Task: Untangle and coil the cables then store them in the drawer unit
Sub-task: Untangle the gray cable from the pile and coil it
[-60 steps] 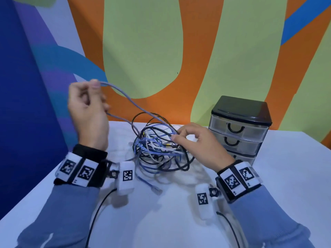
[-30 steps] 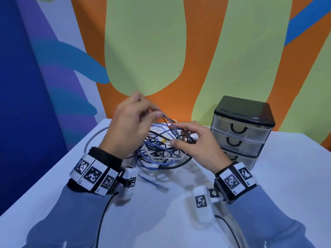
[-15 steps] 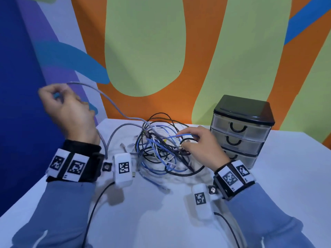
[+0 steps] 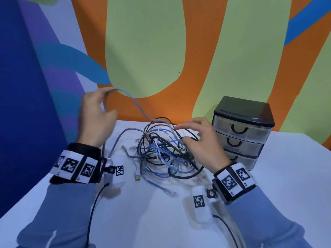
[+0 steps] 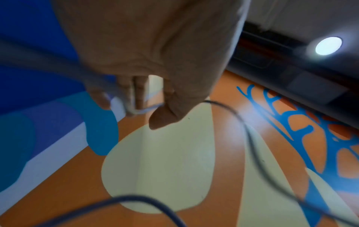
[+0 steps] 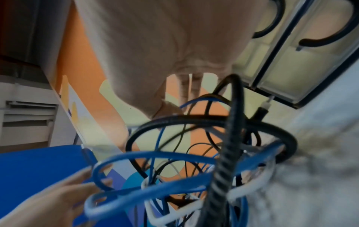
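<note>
A tangle of blue, black and white cables lies on the white table. My left hand is raised to the left of it. Its curled fingers grip a grey cable that arcs down into the tangle. In the left wrist view the left hand pinches that pale cable at its fingertips. My right hand hovers over the tangle's right side with its fingers spread and the thumb touching the cables. The drawer unit stands right of the tangle with a black top and all three drawers closed.
A loose USB plug and a blue cable's clear connector lie on the table in front of the tangle. The painted wall runs close behind. In the right wrist view the drawer fronts sit right beside the tangle.
My left hand has swung in from the far left toward the tangle, still holding the grey cable. My right hand has let go of the blue cable and spread its fingers.
</note>
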### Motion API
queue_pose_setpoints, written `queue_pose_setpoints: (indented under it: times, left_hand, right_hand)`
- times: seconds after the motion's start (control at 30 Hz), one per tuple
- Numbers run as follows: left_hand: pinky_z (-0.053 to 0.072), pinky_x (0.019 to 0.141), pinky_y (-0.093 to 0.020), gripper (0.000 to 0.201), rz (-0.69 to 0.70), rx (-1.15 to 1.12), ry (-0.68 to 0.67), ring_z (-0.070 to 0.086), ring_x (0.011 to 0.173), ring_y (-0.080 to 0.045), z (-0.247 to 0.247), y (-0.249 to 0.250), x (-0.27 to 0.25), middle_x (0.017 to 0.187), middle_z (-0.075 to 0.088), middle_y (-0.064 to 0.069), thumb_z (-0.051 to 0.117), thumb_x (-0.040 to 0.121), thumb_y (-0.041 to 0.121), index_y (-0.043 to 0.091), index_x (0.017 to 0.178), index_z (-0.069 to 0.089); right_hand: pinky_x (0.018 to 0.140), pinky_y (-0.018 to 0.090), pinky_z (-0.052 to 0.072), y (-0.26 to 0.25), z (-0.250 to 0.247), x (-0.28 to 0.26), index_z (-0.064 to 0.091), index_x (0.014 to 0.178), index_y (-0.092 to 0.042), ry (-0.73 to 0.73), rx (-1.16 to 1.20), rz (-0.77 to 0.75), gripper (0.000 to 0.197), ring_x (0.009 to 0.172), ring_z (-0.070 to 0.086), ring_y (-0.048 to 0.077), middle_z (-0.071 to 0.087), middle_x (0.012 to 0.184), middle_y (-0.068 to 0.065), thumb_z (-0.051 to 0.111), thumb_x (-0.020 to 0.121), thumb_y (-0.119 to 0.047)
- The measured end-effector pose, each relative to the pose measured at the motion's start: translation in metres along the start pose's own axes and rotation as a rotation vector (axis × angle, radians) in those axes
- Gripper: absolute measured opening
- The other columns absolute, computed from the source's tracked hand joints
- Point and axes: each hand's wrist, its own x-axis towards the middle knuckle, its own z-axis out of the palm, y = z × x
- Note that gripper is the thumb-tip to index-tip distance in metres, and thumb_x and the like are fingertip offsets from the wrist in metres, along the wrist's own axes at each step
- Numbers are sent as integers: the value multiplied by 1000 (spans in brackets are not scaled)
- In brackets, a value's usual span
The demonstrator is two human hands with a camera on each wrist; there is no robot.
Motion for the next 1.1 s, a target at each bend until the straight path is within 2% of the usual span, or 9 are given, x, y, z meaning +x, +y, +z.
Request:
queue_pose_setpoints:
  times: [0.1, 0.2, 0.3, 0.47, 0.6, 0.77, 0.93, 1.03, 1.1]
  left_hand:
    - [32, 117, -22, 93, 303, 14, -185, 47, 139, -17, 11, 23, -14, 144, 53, 4, 58, 73, -17, 31, 153, 52]
    - [33, 122, -48, 107, 430, -21, -195, 37, 147, -23, 13, 46, -29, 156, 42, -2, 60, 74, -9, 38, 165, 30]
    - [30, 120, -62, 101, 514, -43, -117, 31, 148, -28, 7, 60, -39, 162, 31, -4, 62, 74, 8, 43, 164, 31]
    - [27, 117, -64, 39, 637, 28, -254, 27, 151, -25, 14, 67, -53, 162, 35, 3, 74, 90, 60, 48, 127, 72]
    - [25, 105, -55, 26, 635, 255, -80, 45, 135, -27, 17, 44, -34, 142, 58, 6, 70, 95, 61, 37, 92, 77]
    - [47, 89, -51, 35, 427, 30, 336, 63, 83, -23, 6, 35, -19, 86, 65, 9, 64, 105, 49, 15, 94, 69]
    - [36, 68, -21, 27, 80, -307, 705, 41, 67, 3, -17, 13, 0, 74, 43, 17, 58, 107, 41, 26, 86, 48]
    - [36, 67, -25, 31, -98, -340, 704, 39, 64, 2, -24, -6, 14, 74, 43, 16, 58, 105, 42, 32, 80, 43]
    - [38, 66, -20, 31, -131, -279, 617, 44, 62, 4, -21, -13, 17, 73, 48, 15, 60, 102, 40, 32, 76, 45]
  right_hand:
    - [102, 32, 43, -2, 2, -1, 81, 102, -31, -39, 11, -143, 45, 119, 55, 13, 61, 115, -13, 67, 82, 7]
    - [90, 27, 47, -1, 4, -2, 82, 88, -22, -65, 87, -175, 43, 105, 61, 10, 63, 103, -7, 63, 79, 15]
    - [78, 32, 48, 6, 7, 0, 81, 81, -26, -3, 63, -158, 40, 98, 60, 17, 59, 97, -6, 64, 78, 10]
    - [69, 35, 45, 5, 9, 1, 72, 78, -47, 53, 126, -158, 37, 79, 54, 12, 56, 88, -14, 62, 79, -12]
    - [71, 44, 51, -8, 2, 0, 81, 98, -20, -49, 397, -6, 32, 72, 59, 29, 74, 87, 7, 54, 99, -1]
    - [76, 30, 55, -19, 2, -8, 69, 110, -8, -439, 406, 41, 21, 79, 72, 24, 78, 91, 17, 57, 108, -25]
    - [95, 45, 52, -13, 2, -7, 64, 98, -16, -377, 252, -31, 12, 100, 73, 29, 79, 98, 5, 63, 105, -26]
    - [92, 63, 49, -13, -3, -6, 58, 103, -21, -286, 260, 2, 15, 96, 65, 54, 80, 95, 2, 56, 108, -35]
    - [97, 66, 50, -15, -4, -7, 61, 104, -19, -249, 277, 10, 14, 93, 69, 45, 79, 92, 5, 58, 107, -32]
